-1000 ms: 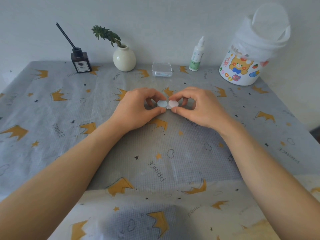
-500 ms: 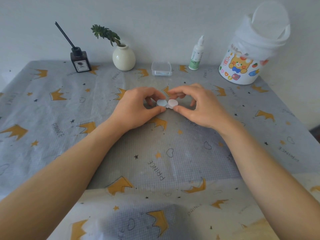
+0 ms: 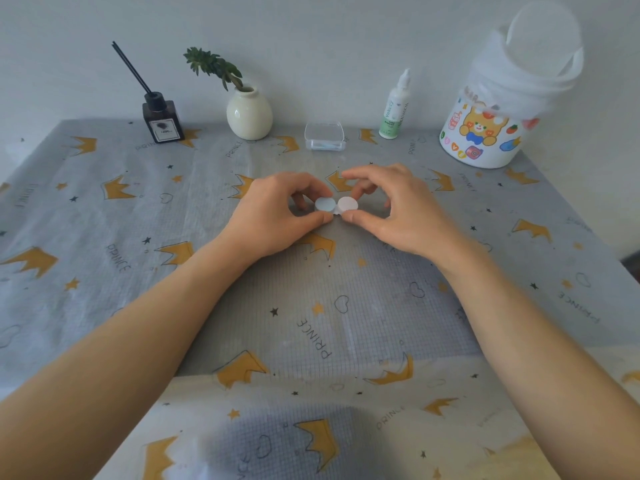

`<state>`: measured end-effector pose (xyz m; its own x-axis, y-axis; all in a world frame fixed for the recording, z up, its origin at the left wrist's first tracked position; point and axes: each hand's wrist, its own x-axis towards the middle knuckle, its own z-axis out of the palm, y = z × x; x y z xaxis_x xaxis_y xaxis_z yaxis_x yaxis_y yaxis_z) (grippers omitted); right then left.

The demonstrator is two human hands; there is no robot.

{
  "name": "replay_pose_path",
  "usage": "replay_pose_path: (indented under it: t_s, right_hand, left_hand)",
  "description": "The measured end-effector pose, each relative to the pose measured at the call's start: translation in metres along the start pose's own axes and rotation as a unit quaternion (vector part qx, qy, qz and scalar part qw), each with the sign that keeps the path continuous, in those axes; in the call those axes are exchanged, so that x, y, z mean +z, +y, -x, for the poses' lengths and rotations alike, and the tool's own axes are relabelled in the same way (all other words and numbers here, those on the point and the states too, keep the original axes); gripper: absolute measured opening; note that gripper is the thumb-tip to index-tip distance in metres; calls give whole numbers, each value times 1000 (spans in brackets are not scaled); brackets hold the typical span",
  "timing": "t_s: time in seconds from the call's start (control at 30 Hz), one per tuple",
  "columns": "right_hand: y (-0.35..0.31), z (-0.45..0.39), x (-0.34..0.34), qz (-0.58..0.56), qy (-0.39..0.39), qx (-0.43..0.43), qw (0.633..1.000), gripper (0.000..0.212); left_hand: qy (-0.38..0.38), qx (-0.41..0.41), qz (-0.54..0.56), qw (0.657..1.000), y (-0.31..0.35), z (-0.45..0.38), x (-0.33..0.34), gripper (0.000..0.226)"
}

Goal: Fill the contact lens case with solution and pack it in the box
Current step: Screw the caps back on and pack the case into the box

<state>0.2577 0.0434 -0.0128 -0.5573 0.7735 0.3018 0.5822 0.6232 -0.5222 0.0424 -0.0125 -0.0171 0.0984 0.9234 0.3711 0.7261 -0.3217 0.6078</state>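
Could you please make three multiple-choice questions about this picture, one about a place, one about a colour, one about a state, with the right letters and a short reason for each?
1. Where does the clear plastic box stand?
A. between the white vase and the solution bottle
B. in front of the person's elbows
C. on top of the bear-printed tub

2. What colours are the two caps of the contact lens case?
A. both green
B. one pale blue, one white
C. one red, one black

3. What is the state of the contact lens case?
A. packed in the box
B. lying alone, untouched
C. held by both hands, caps on

Answers:
1. A, as the box sits at the back of the table between those two.
2. B, as the cap at the left hand is pale blue and the one at the right hand is white.
3. C, as each hand pinches one capped end.
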Motion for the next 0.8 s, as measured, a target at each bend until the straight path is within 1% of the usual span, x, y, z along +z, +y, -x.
replay_pose_path:
  t_s: [0.07,0.13,0.43,0.8]
  right_hand:
    - [1,0,0,7,4,6,1000,59]
    - [2,0,-1,1,-5,-2,1000,60]
    - [2,-1,0,0,-12,-8,1000,51]
    - [1,-1,0,25,3,1,1000,43]
  left_hand:
    - [1,3,1,1000,0,0,0,21]
    - [1,4,2,1000,0,0,0,21]
    - [6,5,1,1000,-3,-1,1,22]
    - [3,-2,0,1000,0,0,1,21]
